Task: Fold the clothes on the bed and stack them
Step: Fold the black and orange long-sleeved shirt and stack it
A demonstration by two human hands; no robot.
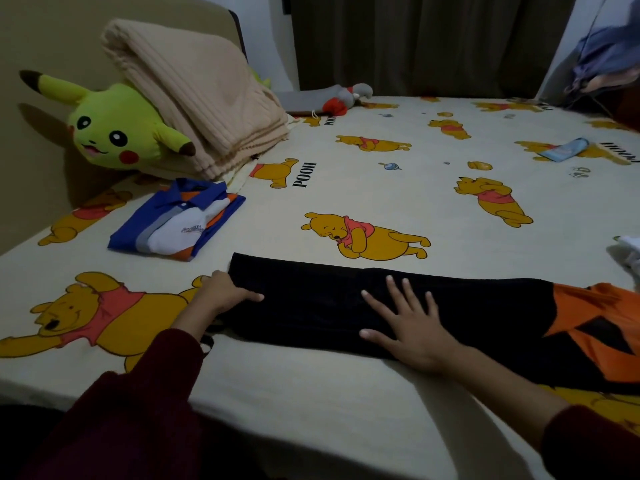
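The black and orange garment [398,306] lies as a long, narrow strip across the near part of the bed [346,393], its black end to the left and its orange-patterned end running off toward the right edge of the view. It looks like soft, light cloth with no stiffness of its own, so it should bend wherever it is lifted and sag between two holds; it is unlikely to slip on the cotton-looking sheet, but a loose layer could slide out of line if one end is dragged. The sensible places to take hold seem to be the two corners of the left end, carrying that end over toward the orange part while the middle is kept pinned. The left hand [227,294] is at that left end, its fingers curled over the edge of the black cloth and gripping it, the thumb side hidden under the fabric. The right hand [407,327] lies flat on the middle of the strip with fingers straight and spread wide, pressing the cloth down and holding nothing. A folded blue, white and orange shirt [176,223] already sits on the sheet well beyond the left hand, which looks like the natural spot for the stack.
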